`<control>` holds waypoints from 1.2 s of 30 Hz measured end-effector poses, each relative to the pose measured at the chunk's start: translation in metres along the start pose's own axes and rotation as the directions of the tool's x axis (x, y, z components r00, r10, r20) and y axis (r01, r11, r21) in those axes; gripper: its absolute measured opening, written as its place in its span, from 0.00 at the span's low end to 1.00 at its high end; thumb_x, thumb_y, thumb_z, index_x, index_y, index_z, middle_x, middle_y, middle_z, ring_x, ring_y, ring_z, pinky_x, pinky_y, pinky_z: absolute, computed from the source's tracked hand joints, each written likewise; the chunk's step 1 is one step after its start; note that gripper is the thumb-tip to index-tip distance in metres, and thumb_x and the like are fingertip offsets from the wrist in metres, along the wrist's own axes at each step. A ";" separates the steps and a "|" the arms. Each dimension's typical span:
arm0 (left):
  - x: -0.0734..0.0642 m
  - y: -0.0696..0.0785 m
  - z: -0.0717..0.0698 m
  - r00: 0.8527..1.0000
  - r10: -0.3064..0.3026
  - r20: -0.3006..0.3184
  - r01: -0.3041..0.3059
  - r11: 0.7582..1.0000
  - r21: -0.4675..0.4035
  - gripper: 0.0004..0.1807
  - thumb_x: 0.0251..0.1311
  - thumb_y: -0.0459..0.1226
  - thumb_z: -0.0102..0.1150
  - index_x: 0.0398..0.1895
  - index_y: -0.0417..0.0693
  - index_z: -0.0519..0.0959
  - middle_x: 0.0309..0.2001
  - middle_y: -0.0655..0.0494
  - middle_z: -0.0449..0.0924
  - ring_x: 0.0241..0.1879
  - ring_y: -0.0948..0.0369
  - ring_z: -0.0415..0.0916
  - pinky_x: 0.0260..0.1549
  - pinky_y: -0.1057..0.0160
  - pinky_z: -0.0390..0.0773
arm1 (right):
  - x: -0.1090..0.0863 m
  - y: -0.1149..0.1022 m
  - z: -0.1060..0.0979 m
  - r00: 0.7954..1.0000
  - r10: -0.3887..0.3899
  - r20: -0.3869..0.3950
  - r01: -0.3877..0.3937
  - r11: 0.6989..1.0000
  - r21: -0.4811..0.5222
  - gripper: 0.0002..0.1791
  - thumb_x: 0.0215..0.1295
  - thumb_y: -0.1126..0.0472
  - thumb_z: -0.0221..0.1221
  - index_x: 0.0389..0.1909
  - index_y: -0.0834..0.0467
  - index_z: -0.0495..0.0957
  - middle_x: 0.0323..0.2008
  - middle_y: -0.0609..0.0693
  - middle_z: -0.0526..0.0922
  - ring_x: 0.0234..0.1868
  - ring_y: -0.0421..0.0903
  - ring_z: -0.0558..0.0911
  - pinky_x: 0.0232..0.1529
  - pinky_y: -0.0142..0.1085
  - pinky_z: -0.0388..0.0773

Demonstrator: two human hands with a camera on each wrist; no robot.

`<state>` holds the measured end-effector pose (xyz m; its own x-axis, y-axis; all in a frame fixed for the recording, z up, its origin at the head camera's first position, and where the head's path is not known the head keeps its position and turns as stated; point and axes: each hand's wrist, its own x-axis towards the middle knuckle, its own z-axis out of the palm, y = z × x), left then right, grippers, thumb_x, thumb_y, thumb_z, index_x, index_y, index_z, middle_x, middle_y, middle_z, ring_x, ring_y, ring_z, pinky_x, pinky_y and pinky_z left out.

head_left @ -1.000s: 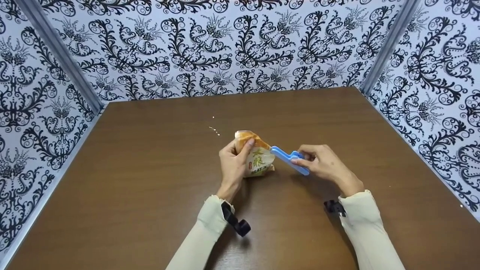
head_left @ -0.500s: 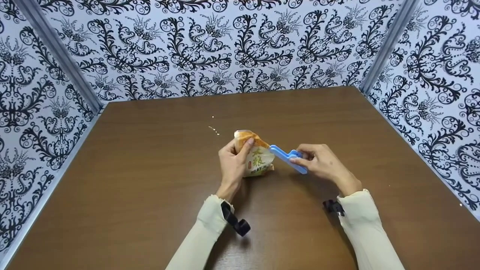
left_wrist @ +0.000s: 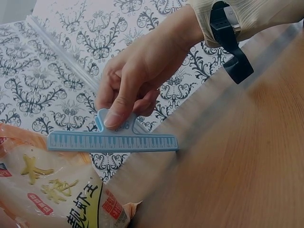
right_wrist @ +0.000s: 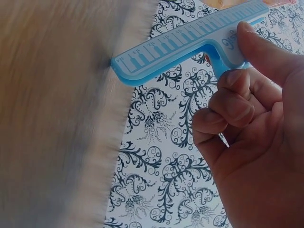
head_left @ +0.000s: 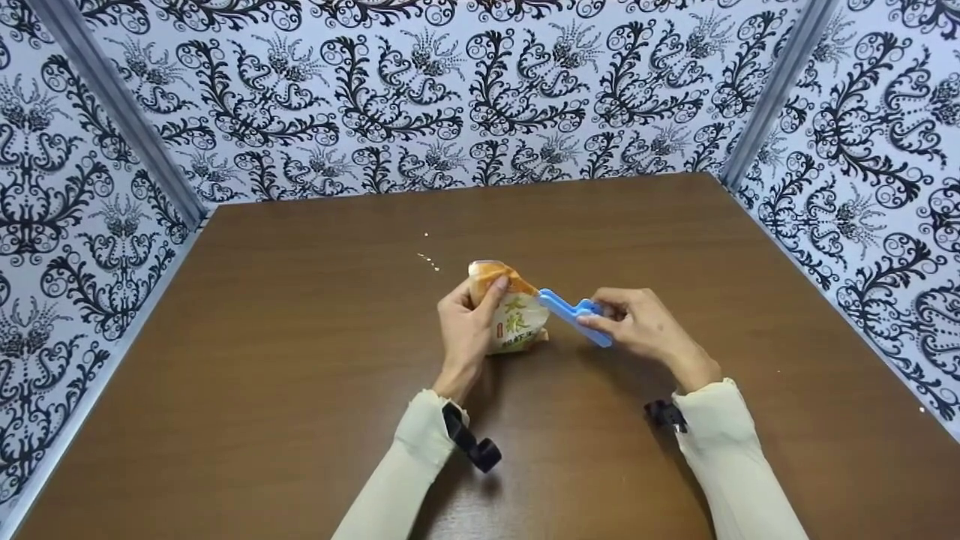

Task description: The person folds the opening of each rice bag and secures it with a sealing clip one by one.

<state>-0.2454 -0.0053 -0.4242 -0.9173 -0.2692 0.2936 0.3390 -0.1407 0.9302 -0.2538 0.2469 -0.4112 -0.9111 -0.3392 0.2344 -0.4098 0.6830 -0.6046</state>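
In the head view my left hand [head_left: 466,322] grips the top of a food bag [head_left: 523,330], thumb in front. The bag is pale with an orange folded top and printed characters. My right hand [head_left: 656,330] pinches the tab of a long blue bag clip [head_left: 556,302] between thumb and bent fingers. One end of the clip meets the top right corner of the bag. In the left wrist view the clip [left_wrist: 114,141] overlaps the upper edge of the bag [left_wrist: 47,183]; whether film lies between its bars I cannot tell.
A brown wooden table [head_left: 300,360] lies under both hands. Small white crumbs [head_left: 429,260] are scattered beyond the left hand. Patterned black-and-white walls [head_left: 480,97] stand at the back and both sides. A black strap [head_left: 471,442] hangs from the left wrist.
The right hand and the clip have shifted very slightly left, toward the bag. The left hand and the bag look nearly still.
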 end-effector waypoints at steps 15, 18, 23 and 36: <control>0.000 -0.001 -0.001 1.000 0.010 0.009 -0.010 1.000 0.006 0.08 0.63 0.35 0.71 0.36 0.36 0.87 0.28 0.58 0.87 0.27 0.64 0.78 0.26 0.68 0.75 | 0.001 0.000 0.002 1.000 -0.014 -0.017 0.014 1.000 0.003 0.10 0.66 0.50 0.70 0.34 0.52 0.84 0.23 0.44 0.73 0.25 0.41 0.70 0.27 0.31 0.65; 0.000 0.000 -0.001 1.000 0.012 0.009 -0.013 1.000 0.007 0.09 0.64 0.35 0.71 0.36 0.36 0.87 0.28 0.58 0.86 0.26 0.64 0.78 0.26 0.68 0.75 | 0.001 -0.001 0.002 1.000 -0.013 -0.016 0.013 1.000 0.002 0.09 0.66 0.51 0.70 0.34 0.51 0.84 0.23 0.43 0.72 0.26 0.41 0.70 0.27 0.31 0.65; -0.001 0.000 -0.001 1.000 -0.010 -0.003 0.010 1.000 0.013 0.09 0.63 0.36 0.71 0.36 0.35 0.87 0.27 0.58 0.86 0.26 0.63 0.79 0.26 0.67 0.76 | 0.001 -0.002 0.003 1.000 -0.018 -0.014 0.018 1.000 -0.002 0.09 0.67 0.51 0.70 0.35 0.52 0.84 0.23 0.43 0.73 0.26 0.41 0.70 0.27 0.31 0.65; 0.000 -0.001 -0.001 1.000 0.027 0.009 -0.027 0.999 0.024 0.08 0.63 0.35 0.71 0.36 0.36 0.88 0.28 0.57 0.86 0.26 0.65 0.78 0.26 0.69 0.75 | 0.002 0.000 0.005 0.999 -0.030 -0.033 0.031 0.999 0.021 0.09 0.65 0.51 0.72 0.33 0.52 0.84 0.22 0.43 0.73 0.25 0.40 0.70 0.27 0.30 0.66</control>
<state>-0.2454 -0.0061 -0.4252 -0.9095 -0.2647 0.3206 0.3588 -0.1099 0.9269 -0.2550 0.2426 -0.4148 -0.8994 -0.3380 0.2772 -0.4365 0.6589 -0.6127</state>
